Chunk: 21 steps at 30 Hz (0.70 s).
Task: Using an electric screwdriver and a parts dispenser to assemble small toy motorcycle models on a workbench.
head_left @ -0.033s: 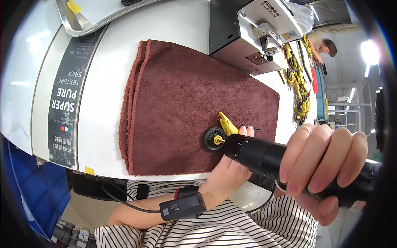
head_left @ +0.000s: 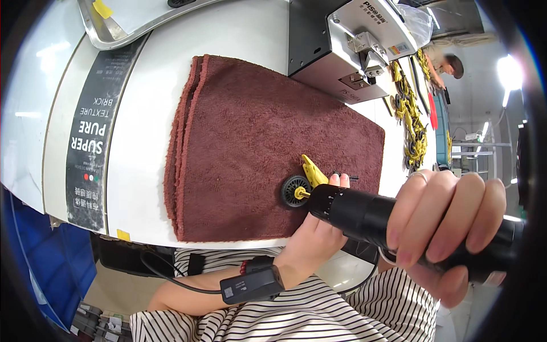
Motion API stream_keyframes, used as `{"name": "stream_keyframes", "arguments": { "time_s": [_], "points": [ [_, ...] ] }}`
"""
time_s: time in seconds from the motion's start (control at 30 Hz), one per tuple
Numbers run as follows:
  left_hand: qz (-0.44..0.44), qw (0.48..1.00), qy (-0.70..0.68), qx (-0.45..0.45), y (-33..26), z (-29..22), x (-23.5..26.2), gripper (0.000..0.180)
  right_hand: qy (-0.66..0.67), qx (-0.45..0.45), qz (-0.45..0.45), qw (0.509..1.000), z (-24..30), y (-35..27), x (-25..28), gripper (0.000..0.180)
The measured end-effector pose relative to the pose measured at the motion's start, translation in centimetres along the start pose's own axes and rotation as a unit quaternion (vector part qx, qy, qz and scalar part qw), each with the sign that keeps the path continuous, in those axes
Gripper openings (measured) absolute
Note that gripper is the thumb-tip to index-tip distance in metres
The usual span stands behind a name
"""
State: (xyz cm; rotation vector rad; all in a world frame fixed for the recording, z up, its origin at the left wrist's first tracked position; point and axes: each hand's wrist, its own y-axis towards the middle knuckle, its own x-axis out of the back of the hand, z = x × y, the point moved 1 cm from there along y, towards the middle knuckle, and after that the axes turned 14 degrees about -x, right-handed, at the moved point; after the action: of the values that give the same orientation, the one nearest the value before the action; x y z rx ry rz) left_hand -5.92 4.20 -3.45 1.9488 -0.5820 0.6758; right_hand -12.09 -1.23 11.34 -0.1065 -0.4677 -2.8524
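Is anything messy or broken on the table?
Nothing looks broken. The brown towel lies flat, only its folded left edges are a bit uneven. Yellow parts sit in a tangled heap at the far right. The small yellow wheeled piece looks whole.

towel (head_left: 256, 142): brown terry cloth, rough | tool (head_left: 364, 214): matt black plastic | wheel part (head_left: 305, 181): glossy yellow-black plastic

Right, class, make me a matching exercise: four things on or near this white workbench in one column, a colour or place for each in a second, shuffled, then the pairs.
Things:
1. folded terry towel
2. small spoked plastic wheel
3. cylindrical power tool
4. boxy metal machine

Descriptions:
A. black, gripped in the right hand
B. grey, at the bench's far edge
C. dark red, spread on the bench
D. black, lying on the towel beside the left hand

Pairs: 1-C, 2-D, 3-A, 4-B
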Motion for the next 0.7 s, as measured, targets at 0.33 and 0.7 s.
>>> {"name": "stream_keyframes", "arguments": {
  "time_s": [0.33,0.7],
  "points": [
    [0.071,0.987,0.146,-0.003,0.4,-0.5,0.9,0.021,0.037,-0.008,-0.181,0.983,5.5,-0.2,3.7,0.022],
    [0.110,0.980,0.165,-0.011,0.5,0.0,2.2,0.040,0.007,0.042,-0.256,0.966,4.0,6.8,11.0,0.021]
  ]
}}
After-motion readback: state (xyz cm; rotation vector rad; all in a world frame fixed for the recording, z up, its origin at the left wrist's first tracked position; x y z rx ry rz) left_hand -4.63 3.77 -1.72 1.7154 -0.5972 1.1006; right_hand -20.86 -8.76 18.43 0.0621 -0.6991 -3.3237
